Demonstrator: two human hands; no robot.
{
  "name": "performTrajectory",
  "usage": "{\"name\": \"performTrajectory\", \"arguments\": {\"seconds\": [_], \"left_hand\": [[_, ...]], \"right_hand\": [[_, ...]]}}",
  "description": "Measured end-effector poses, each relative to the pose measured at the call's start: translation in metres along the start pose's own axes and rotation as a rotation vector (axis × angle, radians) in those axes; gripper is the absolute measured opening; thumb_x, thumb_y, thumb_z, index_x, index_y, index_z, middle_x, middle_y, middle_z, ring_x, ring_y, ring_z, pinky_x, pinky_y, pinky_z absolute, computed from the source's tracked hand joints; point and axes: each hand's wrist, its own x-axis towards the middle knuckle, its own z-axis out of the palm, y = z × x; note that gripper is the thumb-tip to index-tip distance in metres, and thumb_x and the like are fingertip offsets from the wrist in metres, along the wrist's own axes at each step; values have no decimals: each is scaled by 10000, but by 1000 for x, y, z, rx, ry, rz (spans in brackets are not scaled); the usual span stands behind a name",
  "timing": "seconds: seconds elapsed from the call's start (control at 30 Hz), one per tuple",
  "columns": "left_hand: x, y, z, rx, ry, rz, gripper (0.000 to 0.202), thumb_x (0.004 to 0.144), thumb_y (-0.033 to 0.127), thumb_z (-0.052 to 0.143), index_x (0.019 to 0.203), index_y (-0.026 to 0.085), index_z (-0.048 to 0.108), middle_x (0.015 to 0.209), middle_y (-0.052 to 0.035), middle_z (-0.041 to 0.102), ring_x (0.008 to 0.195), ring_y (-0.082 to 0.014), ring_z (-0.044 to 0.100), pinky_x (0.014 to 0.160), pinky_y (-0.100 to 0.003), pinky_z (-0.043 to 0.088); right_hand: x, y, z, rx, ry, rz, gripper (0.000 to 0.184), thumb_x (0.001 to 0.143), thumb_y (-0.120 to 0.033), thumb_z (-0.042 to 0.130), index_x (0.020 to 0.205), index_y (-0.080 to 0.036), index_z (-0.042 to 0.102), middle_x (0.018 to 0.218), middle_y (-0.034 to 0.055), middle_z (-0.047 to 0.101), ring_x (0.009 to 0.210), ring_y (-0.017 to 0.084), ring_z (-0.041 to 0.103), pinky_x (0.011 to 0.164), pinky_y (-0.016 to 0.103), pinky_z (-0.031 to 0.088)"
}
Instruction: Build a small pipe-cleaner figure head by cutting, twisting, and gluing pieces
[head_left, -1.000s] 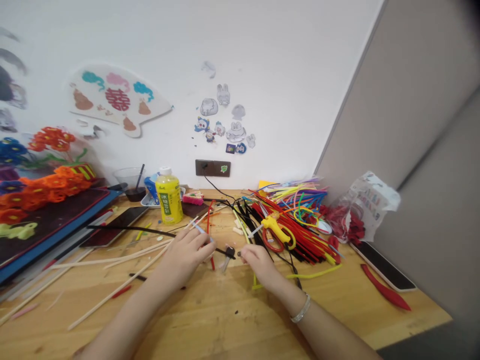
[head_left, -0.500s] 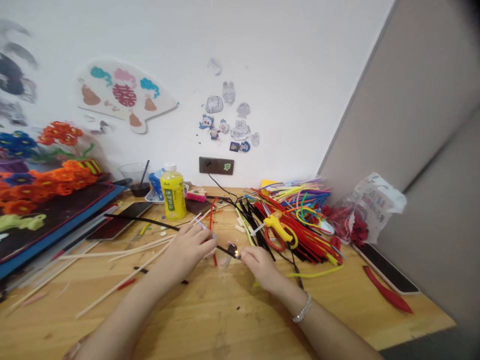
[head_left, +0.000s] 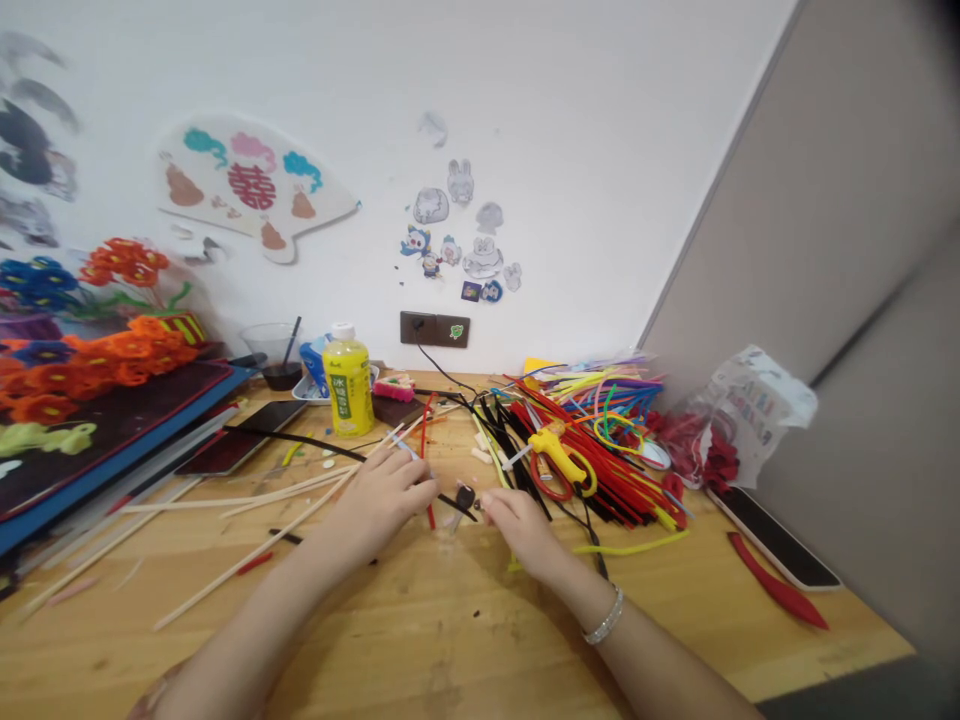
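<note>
My left hand [head_left: 396, 488] is closed around a long black pipe cleaner [head_left: 296, 438]. One end stretches out to the left and the short other end points toward my right hand [head_left: 514, 520]. The fingers of that hand are curled around what appears to be a lighter [head_left: 478, 505], mostly hidden, with just its dark tip showing. A small gap separates this tip from the end of the pipe cleaner, and no flame shows. Behind them on the table lies a small dark round piece [head_left: 465, 496]. A red pipe cleaner [head_left: 424, 440] lies behind my left hand.
Wooden sticks [head_left: 247, 555] spread at the left, near a phone [head_left: 240, 440]. A yellow drink bottle [head_left: 349, 385] stands behind. At the right, a yellow glue gun [head_left: 559, 455] rests on piled pipe cleaners [head_left: 622, 480]. Another phone [head_left: 776, 540] is farther right; orange flowers [head_left: 97, 375] lie far left.
The small flame at the tip in my right hand has gone out. The pipe cleaner's end now sits slightly apart from that tip. Both hands have barely moved.
</note>
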Motion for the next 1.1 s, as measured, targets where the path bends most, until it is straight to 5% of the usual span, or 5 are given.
{"name": "performTrajectory", "arguments": {"seconds": [0.43,1.1], "left_hand": [[1,4,-4,-26,120,-107,250,883,161,356,787,158,587,655,-39,591,623,-172,514,588,-284,328],[1,7,-2,-20,86,-86,301,903,189,335,765,168,600,677,-48,598,650,-170,507,609,-291,347]], "right_hand": [[2,5,6,199,84,59,299,809,-355,384,562,-187,386,546,-43,359,553,110,362,528,236,257],[-2,-3,3,9,98,-11,366,869,-411,328,583,-191,381,555,-39,390,548,112,378,528,240,254]]}}
